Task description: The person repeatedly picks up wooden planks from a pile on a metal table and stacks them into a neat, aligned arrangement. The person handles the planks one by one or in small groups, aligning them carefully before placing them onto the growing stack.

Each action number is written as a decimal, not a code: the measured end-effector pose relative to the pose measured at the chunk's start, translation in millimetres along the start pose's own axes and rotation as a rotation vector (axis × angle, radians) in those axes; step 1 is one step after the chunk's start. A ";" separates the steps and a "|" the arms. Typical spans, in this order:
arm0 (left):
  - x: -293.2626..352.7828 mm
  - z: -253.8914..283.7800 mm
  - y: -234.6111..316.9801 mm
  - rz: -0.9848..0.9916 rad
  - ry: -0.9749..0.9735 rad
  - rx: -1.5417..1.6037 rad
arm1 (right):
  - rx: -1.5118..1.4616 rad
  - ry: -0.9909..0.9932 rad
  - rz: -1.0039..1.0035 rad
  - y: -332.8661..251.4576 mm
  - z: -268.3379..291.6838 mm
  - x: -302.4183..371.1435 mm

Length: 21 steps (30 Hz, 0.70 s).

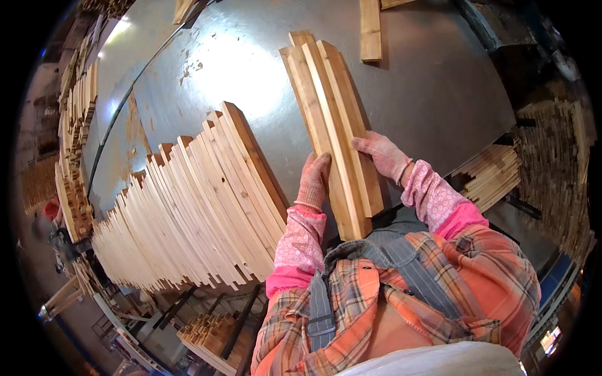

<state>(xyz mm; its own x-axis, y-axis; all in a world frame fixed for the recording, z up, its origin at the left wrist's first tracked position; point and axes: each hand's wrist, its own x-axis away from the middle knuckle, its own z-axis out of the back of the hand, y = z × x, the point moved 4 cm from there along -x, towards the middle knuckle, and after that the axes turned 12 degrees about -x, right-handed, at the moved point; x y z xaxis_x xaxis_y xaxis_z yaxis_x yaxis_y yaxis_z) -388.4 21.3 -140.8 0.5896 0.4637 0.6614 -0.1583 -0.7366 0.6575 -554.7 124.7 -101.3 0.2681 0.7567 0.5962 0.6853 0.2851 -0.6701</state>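
Note:
A small bundle of several wooden strips lies lengthwise in front of me on the metal table, its near end close to my body. My left hand, in a pinkish knit glove, grips the bundle's left side with the thumb on top. From the right, my right hand, gloved alike, holds the right-hand strip, thumb on its upper face. The fingers beneath are partly hidden. Left of the bundle, a long row of pale wooden strips lies side by side, their ends uneven.
Another wooden piece rests at the table's far side. A dark cable-like line crosses the table at left. Stacked strips stand at the far left, below the table, and at right, beside a large wood pile.

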 end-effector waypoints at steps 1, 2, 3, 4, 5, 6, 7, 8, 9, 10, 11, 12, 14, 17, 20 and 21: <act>2.9 -2.6 1.7 -0.023 -0.028 0.012 | 0.073 0.018 0.043 -2.5 -0.3 -2.3; 8.8 -1.1 3.9 -0.040 -0.049 0.019 | 0.055 0.038 0.012 -2.0 -4.2 -4.5; 12.8 0.3 4.8 -0.058 -0.069 0.027 | 0.169 0.072 0.047 -2.5 -3.3 -7.7; 9.1 6.6 -2.8 -0.096 -0.072 0.071 | 0.284 0.105 0.082 -2.3 -1.5 -11.8; 9.2 11.0 -4.3 -0.117 -0.050 0.083 | 0.396 0.137 0.118 -4.5 -4.2 -13.6; 9.3 15.2 -5.6 -0.139 -0.029 0.094 | 0.478 0.203 0.117 -6.3 -4.1 -13.5; 8.9 19.2 -6.2 -0.161 -0.007 0.105 | 0.559 0.269 0.118 -9.5 -3.2 -12.6; 5.9 22.9 -8.1 -0.122 0.026 0.034 | 0.640 0.334 0.118 -14.8 -5.0 -10.3; 2.4 26.4 -9.2 -0.083 0.059 -0.037 | 0.721 0.399 0.118 -17.7 -6.7 -7.9; 1.5 30.6 -11.3 -0.045 0.093 -0.109 | 0.516 0.383 0.081 -11.6 -13.5 -5.5; 11.3 13.7 4.0 -0.065 0.133 -0.243 | 0.560 0.321 0.102 -5.9 -5.3 -6.6; 18.8 1.9 12.7 -0.008 0.219 -0.377 | 0.607 0.243 0.126 3.0 -0.9 -11.2; 23.2 -7.3 23.9 0.044 0.338 -0.617 | 0.870 0.326 0.106 10.9 -6.5 -14.0; 25.0 -8.8 27.7 0.010 0.418 -0.922 | 0.753 0.231 0.086 -6.6 -31.3 9.6; 15.3 -13.0 13.1 -0.096 0.518 -1.064 | 0.597 0.197 0.011 -7.3 -12.4 3.9; 11.0 -11.4 12.5 -0.058 0.441 -0.973 | 0.574 0.206 -0.034 -3.0 -0.7 -2.8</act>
<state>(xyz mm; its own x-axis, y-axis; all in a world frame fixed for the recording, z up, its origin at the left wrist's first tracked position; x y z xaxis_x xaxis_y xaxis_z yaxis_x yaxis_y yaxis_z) -392.9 22.8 -121.2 0.3093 0.7658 0.5638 -0.8178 -0.0884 0.5687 -557.0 121.3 -100.7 0.4176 0.6286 0.6561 0.2371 0.6216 -0.7466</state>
